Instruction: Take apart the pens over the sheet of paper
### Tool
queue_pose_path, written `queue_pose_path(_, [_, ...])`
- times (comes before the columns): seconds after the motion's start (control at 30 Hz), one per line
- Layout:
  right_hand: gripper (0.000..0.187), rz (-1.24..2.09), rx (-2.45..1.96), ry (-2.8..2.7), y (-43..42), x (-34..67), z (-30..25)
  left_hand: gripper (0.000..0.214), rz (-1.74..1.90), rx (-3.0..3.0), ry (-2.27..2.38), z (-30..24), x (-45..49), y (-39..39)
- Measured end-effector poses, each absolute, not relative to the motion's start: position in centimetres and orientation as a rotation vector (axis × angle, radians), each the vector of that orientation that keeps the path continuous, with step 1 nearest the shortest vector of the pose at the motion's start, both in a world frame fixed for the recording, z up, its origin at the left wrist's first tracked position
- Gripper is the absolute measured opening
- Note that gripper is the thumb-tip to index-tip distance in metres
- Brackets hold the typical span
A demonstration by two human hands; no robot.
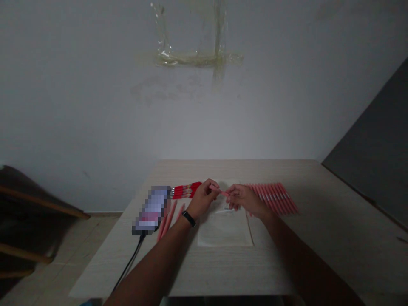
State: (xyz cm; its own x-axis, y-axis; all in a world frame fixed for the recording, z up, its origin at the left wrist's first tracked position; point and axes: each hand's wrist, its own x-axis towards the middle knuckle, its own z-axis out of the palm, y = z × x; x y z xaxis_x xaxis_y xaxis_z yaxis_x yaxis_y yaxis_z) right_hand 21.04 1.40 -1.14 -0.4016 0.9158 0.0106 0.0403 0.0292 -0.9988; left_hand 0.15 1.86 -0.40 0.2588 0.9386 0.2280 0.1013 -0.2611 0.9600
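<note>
Over the middle of the table, my left hand (204, 198) pinches one end of a slim pink pen (215, 188). My right hand (247, 199) has its fingers closed at the pen's other end, so the two hands nearly meet. Beneath them lies a pale square sheet (225, 236). A small clear, thin piece (223, 211) shows just under the right fingers; its kind is unclear. Beyond my right hand, a row of pink pens (277, 199) lies side by side, partly hidden by the wrist. Several loose pink barrels (167, 223) rest left of my left wrist, which wears a black band.
Several red pens (185, 191) lie together at the back left of the table (318, 255). A phone with a blurred-out screen (152, 210) is near the left edge, its black cable (132, 259) running toward the front. A wall (270, 106) stands behind the table.
</note>
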Motion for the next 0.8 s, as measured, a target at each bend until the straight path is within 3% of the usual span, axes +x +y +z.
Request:
queue_pose_path(0.47, [0.009,0.796,-1.197,-1.829,1.7,21.9,-0.7,0.01,1.151,1.586,1.036,-0.3,0.0,2.1])
queue_pose_path(0.8, [0.002,0.613,-1.189,-2.186,0.9,20.3,-1.7,0.013,1.15,1.435,1.123,-0.2,-0.3,2.4])
